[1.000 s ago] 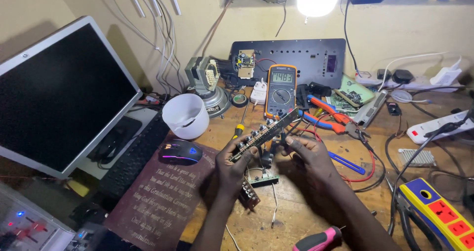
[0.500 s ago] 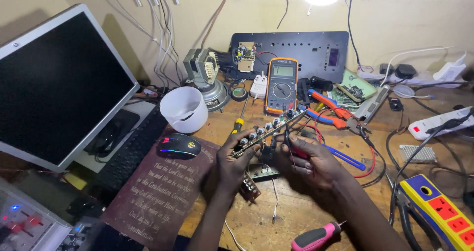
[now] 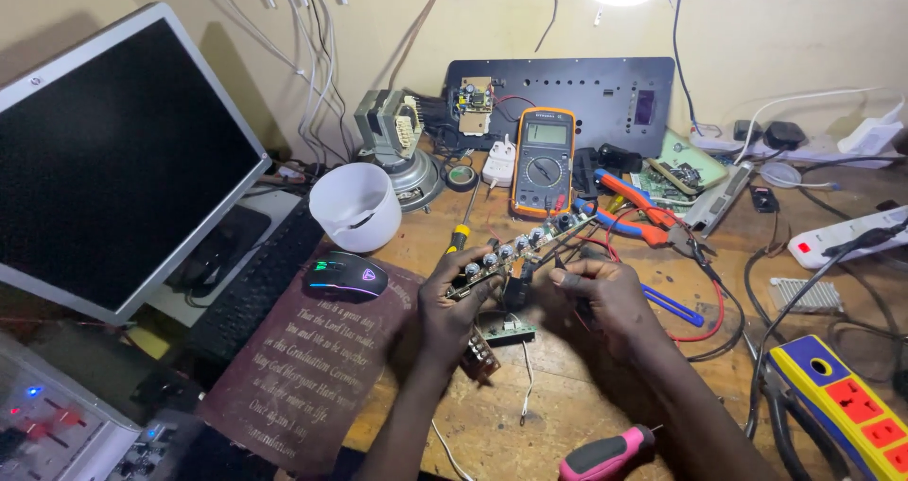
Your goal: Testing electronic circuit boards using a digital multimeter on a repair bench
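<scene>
Board pinched between both hands' fingers, above desk

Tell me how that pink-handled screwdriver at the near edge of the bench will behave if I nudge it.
The pink-handled screwdriver has a rounded handle and lies flat on the wooden bench, so it would probably roll rather than slide. It looks rigid and fairly light. It lies close to the near edge, so a sideways push might send it off.

Left hand and right hand hold a circuit board above the workbench.
</scene>
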